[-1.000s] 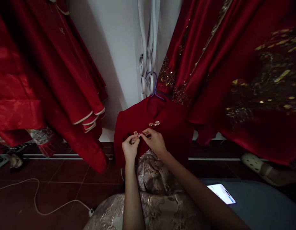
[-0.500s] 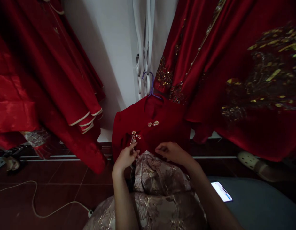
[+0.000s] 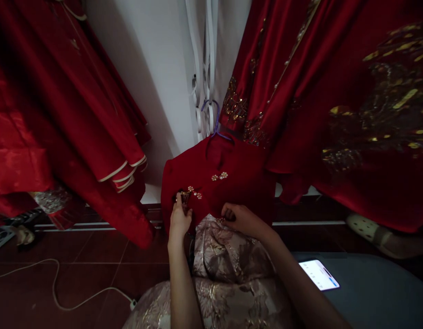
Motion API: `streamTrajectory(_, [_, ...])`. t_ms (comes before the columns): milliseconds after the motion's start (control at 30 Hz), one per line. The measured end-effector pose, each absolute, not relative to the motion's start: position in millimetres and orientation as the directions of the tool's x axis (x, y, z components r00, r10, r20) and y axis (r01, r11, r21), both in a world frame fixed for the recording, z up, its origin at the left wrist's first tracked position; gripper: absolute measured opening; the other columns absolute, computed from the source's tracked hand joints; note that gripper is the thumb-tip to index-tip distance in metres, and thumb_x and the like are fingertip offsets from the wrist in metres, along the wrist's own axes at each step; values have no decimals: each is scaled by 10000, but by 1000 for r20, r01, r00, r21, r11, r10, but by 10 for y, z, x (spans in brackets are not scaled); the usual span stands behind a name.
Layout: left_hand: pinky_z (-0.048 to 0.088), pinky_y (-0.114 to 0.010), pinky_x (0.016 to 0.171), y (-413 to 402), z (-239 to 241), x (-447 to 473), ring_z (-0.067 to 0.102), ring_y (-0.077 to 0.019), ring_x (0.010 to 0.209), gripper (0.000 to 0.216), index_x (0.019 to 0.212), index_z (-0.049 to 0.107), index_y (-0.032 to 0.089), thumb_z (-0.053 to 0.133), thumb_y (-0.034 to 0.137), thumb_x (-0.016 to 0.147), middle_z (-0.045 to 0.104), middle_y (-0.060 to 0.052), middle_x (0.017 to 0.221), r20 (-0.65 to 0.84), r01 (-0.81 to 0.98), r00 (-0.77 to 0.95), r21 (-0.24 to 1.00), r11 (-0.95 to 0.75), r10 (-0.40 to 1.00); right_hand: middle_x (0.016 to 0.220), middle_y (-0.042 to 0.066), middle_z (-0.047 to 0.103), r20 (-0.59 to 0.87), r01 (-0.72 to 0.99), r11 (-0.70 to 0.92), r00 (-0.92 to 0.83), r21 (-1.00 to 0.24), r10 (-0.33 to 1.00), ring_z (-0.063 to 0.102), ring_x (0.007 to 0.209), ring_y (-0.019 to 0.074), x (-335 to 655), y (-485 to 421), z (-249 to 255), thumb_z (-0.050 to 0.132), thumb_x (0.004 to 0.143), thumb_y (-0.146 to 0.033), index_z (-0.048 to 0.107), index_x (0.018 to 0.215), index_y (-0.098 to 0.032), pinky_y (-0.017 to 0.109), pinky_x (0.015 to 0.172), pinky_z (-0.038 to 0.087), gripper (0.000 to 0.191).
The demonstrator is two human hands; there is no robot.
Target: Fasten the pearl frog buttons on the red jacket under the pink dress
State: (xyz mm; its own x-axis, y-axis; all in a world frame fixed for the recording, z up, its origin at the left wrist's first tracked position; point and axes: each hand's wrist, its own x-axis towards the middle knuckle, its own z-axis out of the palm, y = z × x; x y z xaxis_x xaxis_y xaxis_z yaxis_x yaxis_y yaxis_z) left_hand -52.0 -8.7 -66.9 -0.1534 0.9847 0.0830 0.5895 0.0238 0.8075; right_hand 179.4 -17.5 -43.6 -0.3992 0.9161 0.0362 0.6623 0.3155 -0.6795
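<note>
red garment (image 3: 247, 183) hanging, neck opening (image 3: 218, 153) up top. one pearly flower-shaped ornament (image 3: 219, 176) below the neck, slanting up right; matching ornament (image 3: 194, 192) lower left, slanting down right, gold strands (image 3: 184, 197) just beside it.

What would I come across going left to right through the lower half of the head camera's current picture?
Pale cord on the floor → left hand → right hand → phone with its screen lit → pale clog with holes.

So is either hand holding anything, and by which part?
The left hand is at the small gold tassel-like ornament on the red cloth garment; the right hand is curled. Whether either grips anything can't be told.
</note>
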Motion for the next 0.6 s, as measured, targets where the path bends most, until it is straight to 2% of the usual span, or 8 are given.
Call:
streamTrajectory(100, [380,-338,930,-52,-771,-513,537,-201,968,813,1406,224,183,589,144,680,507,-121,1086,166,584,-147,810,-49,975,701,-9,612,63,614,326,-410,-719,910,571,663,120,1777,-169,-426,595,673,-182,564,834,-194,220,602,420,164])
streamTrajectory(233, [348,-354,972,-33,-808,-518,498,-210,1039,796,1398,248,159,590,160,679,460,-135,1127,150,596,-130,802,-44,980,694,-11,607,78,599,319,-393,-734,916,556,637,111,1749,-168,-420,614,669,-195,576,817,-187,215,581,411,152])
streamTrajectory(467, [345,-357,983,-7,-862,-506,490,-228,1105,763,1380,277,162,577,162,679,521,-135,1159,158,519,-53,848,-108,986,692,-6,611,73,598,336,-419,-727,905,560,648,112,1767,-175,-388,615,702,-253,596,812,-183,214,584,409,132])
streamTrajectory(600, [308,-370,1027,29,-953,-466,422,-239,1210,698,1352,323,142,535,124,687,467,-153,1272,151,485,-62,868,-102,987,677,-3,613,51,622,319,-408,-715,911,558,638,113,1776,-183,-388,625,691,-260,597,799,-179,215,582,407,138])
